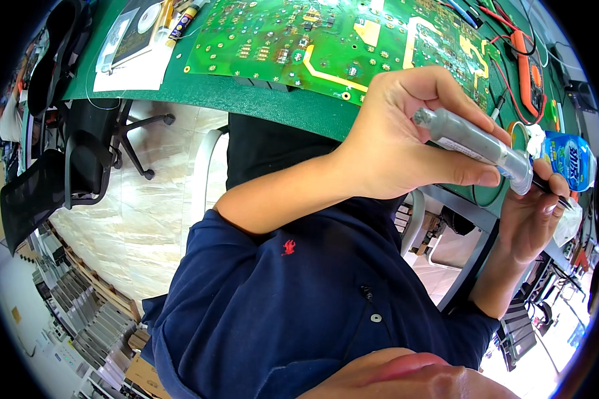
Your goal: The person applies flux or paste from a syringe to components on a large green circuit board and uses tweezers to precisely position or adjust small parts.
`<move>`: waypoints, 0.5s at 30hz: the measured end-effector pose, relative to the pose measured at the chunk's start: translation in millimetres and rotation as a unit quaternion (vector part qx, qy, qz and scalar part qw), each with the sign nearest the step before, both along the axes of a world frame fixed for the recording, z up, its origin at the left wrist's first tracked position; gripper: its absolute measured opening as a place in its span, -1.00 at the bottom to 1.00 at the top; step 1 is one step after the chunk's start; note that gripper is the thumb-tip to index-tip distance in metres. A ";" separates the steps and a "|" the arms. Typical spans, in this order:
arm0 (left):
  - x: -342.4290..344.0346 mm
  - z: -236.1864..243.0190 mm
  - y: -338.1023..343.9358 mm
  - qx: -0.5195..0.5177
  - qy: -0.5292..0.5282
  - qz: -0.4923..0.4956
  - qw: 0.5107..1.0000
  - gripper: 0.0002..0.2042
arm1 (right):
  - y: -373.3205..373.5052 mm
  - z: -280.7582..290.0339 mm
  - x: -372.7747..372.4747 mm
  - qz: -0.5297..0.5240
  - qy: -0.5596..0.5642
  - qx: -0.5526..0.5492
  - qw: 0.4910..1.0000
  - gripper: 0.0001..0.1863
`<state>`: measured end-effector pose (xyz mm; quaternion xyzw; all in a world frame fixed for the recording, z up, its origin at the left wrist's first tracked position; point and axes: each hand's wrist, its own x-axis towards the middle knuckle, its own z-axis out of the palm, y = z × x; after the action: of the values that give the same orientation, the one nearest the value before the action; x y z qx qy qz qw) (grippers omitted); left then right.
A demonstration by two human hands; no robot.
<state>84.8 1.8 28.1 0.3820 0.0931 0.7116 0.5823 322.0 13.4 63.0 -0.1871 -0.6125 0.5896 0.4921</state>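
Observation:
My left hand grips a syringe filled with grey material, tilted with its flanged end down to the right. My right hand has its thumb and fingers pinched on a slim dark pointed tool, beside the syringe's flanged end. Beyond my hands, a large green circuit board with yellow strips lies on the green-topped bench. Behind my right hand is a blue package.
An orange meter with red and black leads lies at the back right. At the left are papers with small tubes, and a black office chair. Boxes and stacked grey parts show at the lower left.

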 end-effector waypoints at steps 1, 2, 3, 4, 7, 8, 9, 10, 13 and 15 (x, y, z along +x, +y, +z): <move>-0.5 0.1 -0.5 -0.005 0.002 0.000 1.000 -0.69 | -0.6 -1.0 0.1 -0.001 0.004 -0.006 1.000 -0.64; -0.9 0.7 -1.0 -0.010 0.003 0.000 1.000 -0.69 | -1.2 -1.5 -0.9 -0.003 0.008 -0.012 1.000 -0.63; -1.4 1.0 -1.5 -0.015 0.006 0.001 1.000 -0.69 | -1.6 -2.2 -1.8 -0.004 0.012 -0.018 1.000 -0.63; -1.9 1.1 -1.7 -0.017 0.004 0.000 1.000 -0.69 | -2.0 -3.0 -2.8 -0.002 0.016 -0.022 1.000 -0.63; -2.9 1.6 -2.4 -0.025 -0.004 -0.004 1.000 -0.70 | -2.3 -5.6 -5.9 0.004 0.028 -0.033 0.999 -0.64; -2.9 2.2 -3.2 -0.029 -0.009 -0.007 1.000 -0.70 | -2.3 -6.2 -7.2 0.007 0.033 -0.036 0.999 -0.64; -2.9 2.5 -3.5 -0.032 -0.014 -0.009 0.999 -0.70 | -2.2 -6.8 -7.9 0.010 0.037 -0.039 0.998 -0.64; -3.1 2.2 -3.5 -0.029 -0.008 -0.005 1.000 -0.70 | -1.6 -7.3 -8.2 0.014 0.039 -0.039 0.998 -0.64; -3.7 0.7 -3.3 -0.022 0.012 0.010 1.000 -0.71 | -0.2 -8.0 -8.4 0.015 0.039 -0.043 0.998 -0.64; -4.7 -0.5 -2.8 -0.019 0.032 0.020 0.999 -0.70 | 1.3 -6.2 -8.2 0.008 0.039 -0.056 0.998 -0.63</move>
<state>80.1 -1.0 27.5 0.3915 0.1329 0.7084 0.5721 313.8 14.7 56.9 -0.1865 -0.5608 0.6334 0.4995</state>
